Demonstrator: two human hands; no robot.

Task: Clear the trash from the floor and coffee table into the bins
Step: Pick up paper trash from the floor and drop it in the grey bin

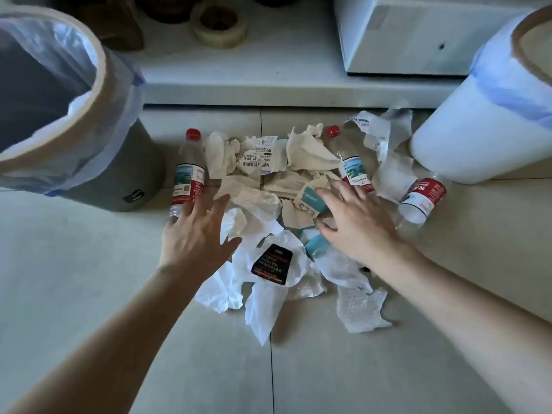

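Observation:
A heap of trash lies on the tiled floor: crumpled tissues (307, 150), a shipping label (258, 158), white plastic wrap (263, 300) with a black sticker (272, 264), and torn teal packaging (312, 198). Three red-labelled plastic bottles lie among it, at left (188, 174), centre right (352, 165) and far right (422, 195). My left hand (197, 234) hovers open over the left bottle's base. My right hand (358, 222) is spread open over the teal packaging, beside the centre bottle. A grey bin (128, 174) stands left, a white bin (466, 138) right.
Both bins have plastic liners. Behind the heap runs a low white shelf edge (283, 91) carrying a tape roll (219, 23) and a white box (418, 34). A piece of bubble wrap (361, 312) lies nearest me. Bare tiles extend toward the bottom of the view.

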